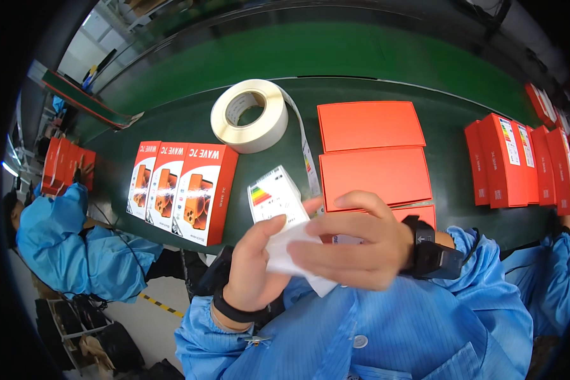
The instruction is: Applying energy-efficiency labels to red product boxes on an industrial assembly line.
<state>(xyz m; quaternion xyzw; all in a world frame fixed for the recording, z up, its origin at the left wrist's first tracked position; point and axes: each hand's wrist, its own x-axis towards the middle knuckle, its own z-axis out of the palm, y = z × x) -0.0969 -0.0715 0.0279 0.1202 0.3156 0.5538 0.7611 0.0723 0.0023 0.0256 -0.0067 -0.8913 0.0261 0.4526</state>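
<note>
A white label strip (277, 197) with coloured energy bars sits in my left hand (252, 269), its thumb pressed on the face of the strip. The lower part of the strip is plain white and bends down toward my jacket. My right hand (367, 244) comes in from the right with its fingers over this white part, slightly blurred; its thumb is held apart above. Behind, a roll of labels (269, 134) lies on the green bench, and a narrow length of it runs down to behind my hands. Whether it joins the held strip is hidden.
Three orange boxes with phone pictures (196, 196) stand to the left. Plain orange boxes (373, 174) lie flat just beyond my right hand, one partly covered. More labelled boxes (506, 158) stand at far right. People in blue jackets (82, 234) sit on both sides.
</note>
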